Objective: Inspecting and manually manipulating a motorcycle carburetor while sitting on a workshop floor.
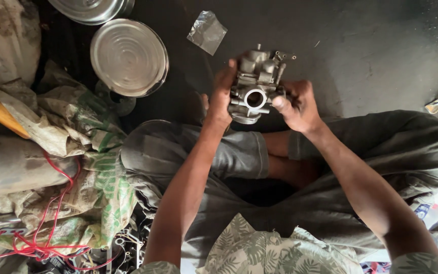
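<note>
Leaf-print shirt and our crossed legs in grey trousers fill the lower frame, and above them, at upper centre, we hold a metal carburettor over the dark floor, its round bore turned toward us, seemingly for inspection. Our left hand is closed around its left side and our right hand clamps its right side, thumb against the body. Beyond lie a clear plastic bag, two round steel lids at upper left, and crumpled sacks with red wire crowding the left edge.
</note>
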